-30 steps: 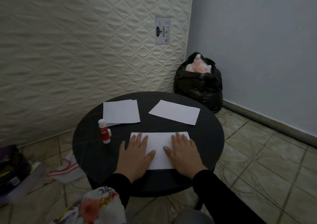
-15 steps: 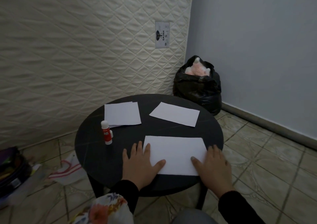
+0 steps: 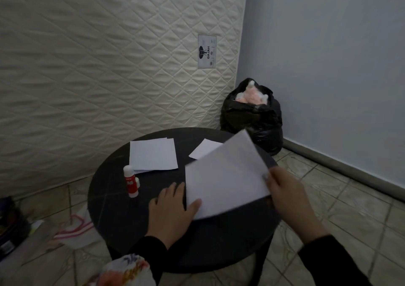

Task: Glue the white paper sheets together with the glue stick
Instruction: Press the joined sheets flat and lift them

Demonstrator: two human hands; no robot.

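Observation:
A white paper sheet [image 3: 225,176] is tilted up off the round black table [image 3: 114,189], its right side raised. My right hand [image 3: 285,193] grips its right edge. My left hand [image 3: 173,206] lies at the sheet's lower left corner, thumb on the paper. A red and white glue stick [image 3: 130,181] stands upright to the left of my left hand, its cap on and a small white piece beside it. Behind it lie stacked white sheets [image 3: 153,157]. Another white sheet [image 3: 203,148] at the back is partly hidden by the raised one.
A quilted mattress [image 3: 109,55] leans against the wall behind the table. A black bag [image 3: 254,119] with pink stuff stands in the corner. A white cloth with red stripes [image 3: 74,231] and dark items [image 3: 11,224] lie on the tiled floor at left.
The near sheet, pressed flat under both hands a second ago, slid right and is now lifted on its right side by my right hand. My left hand stays at its left corner.

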